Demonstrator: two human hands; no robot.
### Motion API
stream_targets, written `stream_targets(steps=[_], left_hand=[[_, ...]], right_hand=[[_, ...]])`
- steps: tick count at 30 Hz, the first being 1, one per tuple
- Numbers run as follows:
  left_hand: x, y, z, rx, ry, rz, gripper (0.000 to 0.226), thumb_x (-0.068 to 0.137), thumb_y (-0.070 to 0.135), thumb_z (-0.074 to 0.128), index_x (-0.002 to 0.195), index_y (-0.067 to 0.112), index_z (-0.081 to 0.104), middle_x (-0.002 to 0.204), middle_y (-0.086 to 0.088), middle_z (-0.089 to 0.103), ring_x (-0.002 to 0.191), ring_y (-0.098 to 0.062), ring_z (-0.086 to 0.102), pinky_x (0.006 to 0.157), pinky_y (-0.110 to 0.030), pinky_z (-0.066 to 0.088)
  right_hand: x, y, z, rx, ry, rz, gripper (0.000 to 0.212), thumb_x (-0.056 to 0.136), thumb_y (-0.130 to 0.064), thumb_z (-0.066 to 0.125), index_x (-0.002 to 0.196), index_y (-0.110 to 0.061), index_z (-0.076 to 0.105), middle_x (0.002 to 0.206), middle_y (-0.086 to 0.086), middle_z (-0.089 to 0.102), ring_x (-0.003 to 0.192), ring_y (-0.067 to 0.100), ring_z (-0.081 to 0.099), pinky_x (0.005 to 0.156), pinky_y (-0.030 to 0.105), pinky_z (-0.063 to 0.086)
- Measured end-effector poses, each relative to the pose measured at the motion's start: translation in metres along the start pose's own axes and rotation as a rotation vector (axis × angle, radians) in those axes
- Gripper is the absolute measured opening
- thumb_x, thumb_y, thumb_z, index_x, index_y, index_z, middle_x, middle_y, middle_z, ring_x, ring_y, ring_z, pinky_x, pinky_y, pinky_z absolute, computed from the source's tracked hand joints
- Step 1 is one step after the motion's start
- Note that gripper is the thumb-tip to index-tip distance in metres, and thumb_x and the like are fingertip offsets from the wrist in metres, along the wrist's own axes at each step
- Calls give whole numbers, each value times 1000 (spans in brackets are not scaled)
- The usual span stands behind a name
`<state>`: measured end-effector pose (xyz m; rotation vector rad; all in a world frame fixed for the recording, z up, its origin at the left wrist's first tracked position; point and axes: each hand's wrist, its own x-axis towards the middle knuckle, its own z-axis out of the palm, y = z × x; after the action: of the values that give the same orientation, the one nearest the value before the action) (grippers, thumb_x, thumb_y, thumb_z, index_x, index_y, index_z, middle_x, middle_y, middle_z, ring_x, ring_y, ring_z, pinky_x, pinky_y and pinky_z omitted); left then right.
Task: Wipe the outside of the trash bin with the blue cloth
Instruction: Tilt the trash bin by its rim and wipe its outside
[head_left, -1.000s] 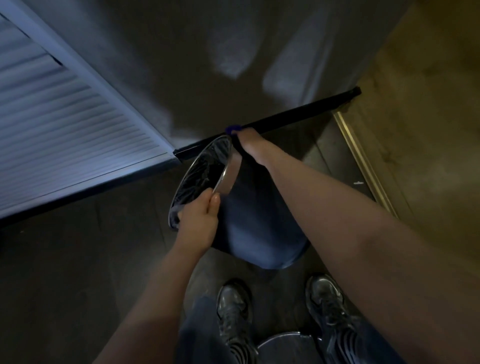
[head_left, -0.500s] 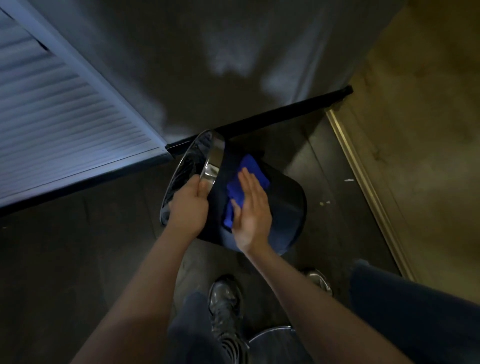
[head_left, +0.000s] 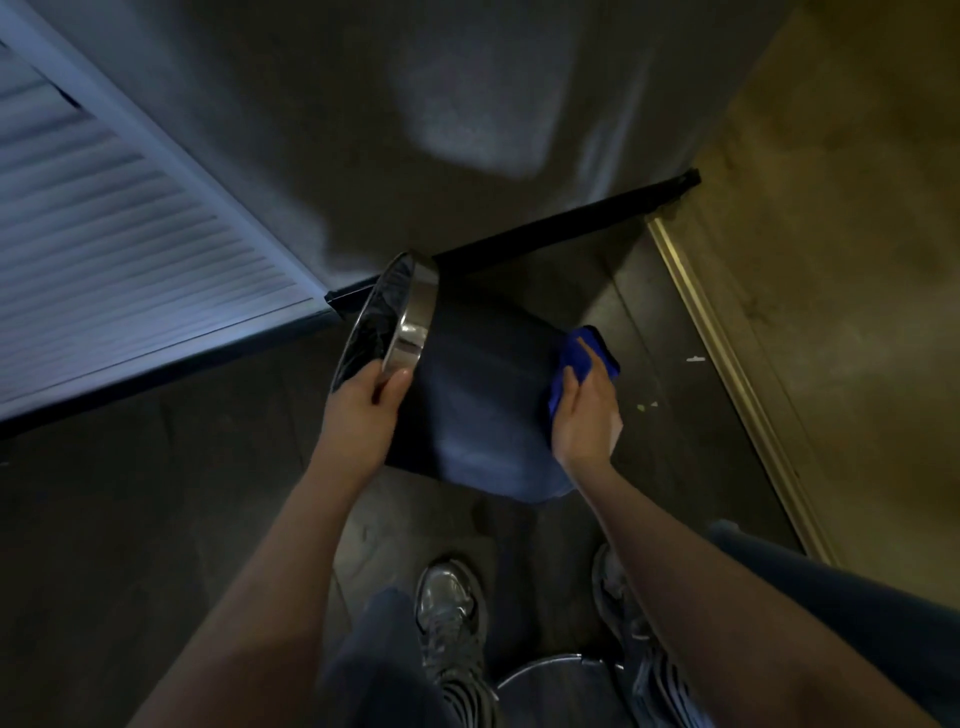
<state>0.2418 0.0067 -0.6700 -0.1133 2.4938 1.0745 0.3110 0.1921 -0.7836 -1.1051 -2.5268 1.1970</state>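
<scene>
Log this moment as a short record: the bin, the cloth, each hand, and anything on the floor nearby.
bin: trash bin, dark, tilted, opening facing left
left: left hand grips the metal rim
right: right hand presses the blue cloth on the bin's side near its base
floor: dark floor, small pale scraps right of the bin

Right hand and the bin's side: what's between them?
The blue cloth, pressed by the right hand against the dark side of the tilted bin, near its bottom end. The head view shows it.
</scene>
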Motion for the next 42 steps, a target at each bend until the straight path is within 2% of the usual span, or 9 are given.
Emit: stream_targets(steps=[5, 11, 18, 21, 25, 30, 33, 37, 42], left_hand=[[5, 10, 11, -85, 63, -95, 21, 94, 24, 43, 88, 9, 56, 87, -11, 56, 94, -35, 57, 77, -33, 39], [7, 17, 18, -112, 105, -154, 23, 95, 23, 40, 87, 6, 54, 89, -16, 55, 87, -30, 54, 74, -32, 39], [7, 13, 13, -138, 83, -147, 24, 95, 24, 42, 96, 6, 57, 93, -12, 57, 90, -24, 53, 83, -35, 41], [9, 11, 10, -140, 55, -133, 20, 95, 24, 41, 94, 11, 57, 86, -7, 58, 92, -26, 54, 83, -35, 41], [6, 5, 8, -136, 12, -134, 26, 95, 24, 41, 99, 5, 57, 101, -19, 62, 99, -34, 57, 92, -44, 46], [4, 4, 10, -118, 16, -110, 18, 95, 24, 42, 92, 14, 56, 96, -12, 59, 92, -27, 55, 85, -36, 42], [2, 2, 10, -116, 5, -121, 21, 95, 23, 41, 91, 8, 55, 92, -16, 59, 88, -29, 55, 83, -39, 44], [3, -1, 10, -152, -6, -114, 26, 93, 9, 38, 70, 13, 46, 68, -7, 49, 62, -19, 45, 57, -29, 37], [0, -9, 5, -218, 5, -163, 20, 94, 22, 42, 77, 21, 52, 83, -9, 55, 81, -24, 52, 76, -39, 45]], right_hand=[[28, -44, 12, -6, 41, 175, 37, 95, -23, 40, 125, -4, 51, 128, 18, 55, 118, 32, 50, 99, 37, 37], [-15, -125, 39, 44, 10, -324, 36, 88, -17, 48, 120, 0, 54, 121, 18, 61, 113, 32, 55, 98, 38, 39], [-17, -72, 22, -123, -168, -761, 44, 89, -21, 47, 130, -5, 47, 136, 11, 51, 127, 23, 47, 108, 27, 28], [4, -36, 7, -55, -151, -549, 41, 90, -19, 48, 130, -8, 48, 135, 11, 52, 124, 24, 49, 105, 22, 26], [25, 13, -12, -90, -114, -82, 38, 96, -26, 39, 134, -20, 41, 138, 4, 48, 123, 22, 48, 98, 28, 35], [28, -16, -1, -53, 21, 66, 34, 94, -19, 39, 124, -8, 52, 125, 15, 57, 115, 32, 52, 97, 40, 41], [9, -80, 20, -11, 70, -160, 29, 89, -14, 46, 110, 1, 60, 109, 23, 64, 102, 36, 60, 89, 39, 45], [-14, -149, 45, 60, 8, -484, 27, 81, -14, 52, 105, -3, 60, 100, 16, 69, 92, 30, 65, 80, 36, 52], [6, -97, 27, -3, -244, -669, 37, 89, -17, 50, 124, -5, 53, 127, 15, 58, 117, 27, 55, 100, 26, 32]])
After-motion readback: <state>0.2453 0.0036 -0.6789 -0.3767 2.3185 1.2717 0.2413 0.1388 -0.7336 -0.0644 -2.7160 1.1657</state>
